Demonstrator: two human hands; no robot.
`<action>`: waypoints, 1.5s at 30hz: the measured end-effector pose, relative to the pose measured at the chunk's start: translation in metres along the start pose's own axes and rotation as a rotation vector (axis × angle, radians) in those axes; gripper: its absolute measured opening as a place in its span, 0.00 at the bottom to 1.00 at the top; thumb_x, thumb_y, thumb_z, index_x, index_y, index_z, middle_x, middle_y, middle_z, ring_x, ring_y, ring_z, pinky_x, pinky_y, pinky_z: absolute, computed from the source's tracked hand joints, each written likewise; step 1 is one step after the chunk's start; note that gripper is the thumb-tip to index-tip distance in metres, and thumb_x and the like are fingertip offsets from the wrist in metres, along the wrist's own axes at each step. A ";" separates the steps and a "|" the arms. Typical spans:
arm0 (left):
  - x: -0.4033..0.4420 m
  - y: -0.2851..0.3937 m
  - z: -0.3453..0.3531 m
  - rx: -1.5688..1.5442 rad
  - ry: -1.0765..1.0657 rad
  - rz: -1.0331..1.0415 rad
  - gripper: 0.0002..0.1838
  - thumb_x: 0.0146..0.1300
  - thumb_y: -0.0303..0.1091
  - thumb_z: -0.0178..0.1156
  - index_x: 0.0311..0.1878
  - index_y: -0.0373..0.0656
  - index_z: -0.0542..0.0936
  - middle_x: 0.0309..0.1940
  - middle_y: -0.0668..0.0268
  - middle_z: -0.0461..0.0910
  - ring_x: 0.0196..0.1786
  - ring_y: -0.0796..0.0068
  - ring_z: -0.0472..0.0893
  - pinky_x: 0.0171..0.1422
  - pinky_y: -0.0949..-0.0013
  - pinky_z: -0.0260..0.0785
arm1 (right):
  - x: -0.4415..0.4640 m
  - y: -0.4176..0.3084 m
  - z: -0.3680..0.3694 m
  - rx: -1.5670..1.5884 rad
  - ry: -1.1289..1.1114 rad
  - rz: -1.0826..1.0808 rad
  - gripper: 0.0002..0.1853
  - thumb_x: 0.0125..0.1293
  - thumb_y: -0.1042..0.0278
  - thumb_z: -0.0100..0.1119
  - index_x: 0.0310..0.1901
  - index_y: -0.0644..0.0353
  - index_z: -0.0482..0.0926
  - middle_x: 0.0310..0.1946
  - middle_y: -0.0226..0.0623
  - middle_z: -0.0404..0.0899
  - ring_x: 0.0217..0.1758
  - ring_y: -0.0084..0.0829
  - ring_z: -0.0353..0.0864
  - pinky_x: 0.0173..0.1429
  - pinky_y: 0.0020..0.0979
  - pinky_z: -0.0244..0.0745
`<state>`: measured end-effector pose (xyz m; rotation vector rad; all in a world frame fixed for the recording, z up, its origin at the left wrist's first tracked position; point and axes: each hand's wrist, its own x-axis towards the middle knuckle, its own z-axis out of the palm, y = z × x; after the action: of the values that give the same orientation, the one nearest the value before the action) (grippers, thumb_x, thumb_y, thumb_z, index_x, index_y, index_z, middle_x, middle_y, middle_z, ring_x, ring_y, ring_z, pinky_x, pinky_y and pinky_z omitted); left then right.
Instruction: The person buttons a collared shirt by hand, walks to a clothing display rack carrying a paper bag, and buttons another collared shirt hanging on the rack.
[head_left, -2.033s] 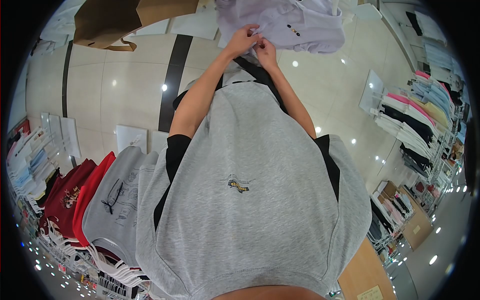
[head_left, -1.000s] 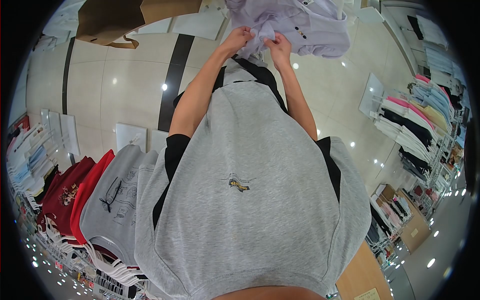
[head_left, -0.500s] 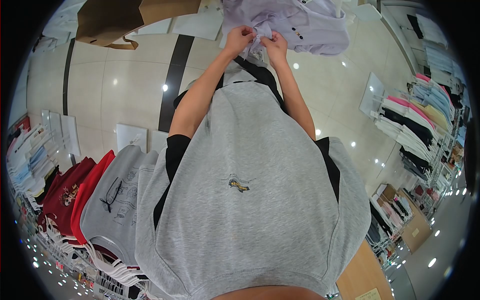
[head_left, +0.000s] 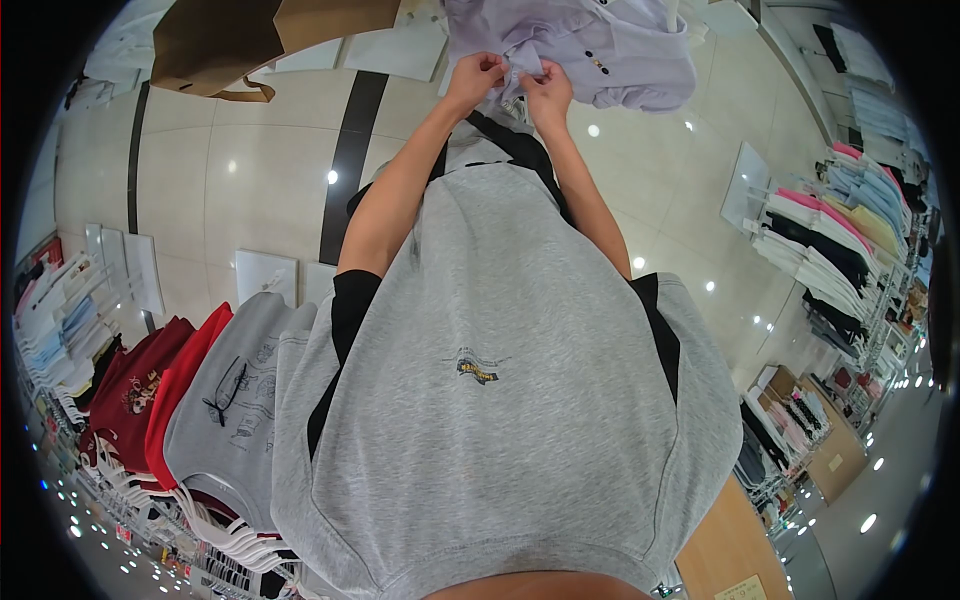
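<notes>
A pale lavender shirt (head_left: 640, 55) with small dark buttons lies at the top of the view, in front of my body. My left hand (head_left: 478, 78) is at its near edge, thumb and fingertips pinched together on a lavender fabric tie (head_left: 522, 62). On the other side of that tie, my right hand (head_left: 547, 92) pinches the cloth with its fingertips. The two hands are a short way apart, with folds of the tie between them. Fine detail under the fingertips is too small to make out.
A brown paper bag (head_left: 220, 45) stands at top left. Racks of hanging clothes line both sides, with a grey sweatshirt (head_left: 225, 400) and red tops (head_left: 140, 390) close on the left. A wooden surface (head_left: 725, 550) is at lower right, above glossy floor tiles (head_left: 250, 170).
My right hand has shifted very slightly left and down. The tie between the hands looks looser and differently folded. My left hand stays almost in place.
</notes>
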<state>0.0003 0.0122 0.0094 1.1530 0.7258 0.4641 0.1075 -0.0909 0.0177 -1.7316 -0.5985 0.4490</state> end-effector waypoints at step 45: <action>-0.010 0.011 0.010 0.250 -0.031 0.213 0.11 0.57 0.29 0.66 0.43 0.35 0.83 0.34 0.63 0.85 0.35 0.79 0.81 0.43 0.75 0.73 | -0.004 0.002 0.012 0.475 0.085 0.187 0.13 0.55 0.86 0.63 0.43 0.69 0.74 0.35 0.37 0.81 0.35 0.23 0.79 0.41 0.23 0.74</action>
<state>0.0013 0.0032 0.0249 1.4778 0.6498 0.5431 0.0976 -0.0848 0.0127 -1.3458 -0.2411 0.5926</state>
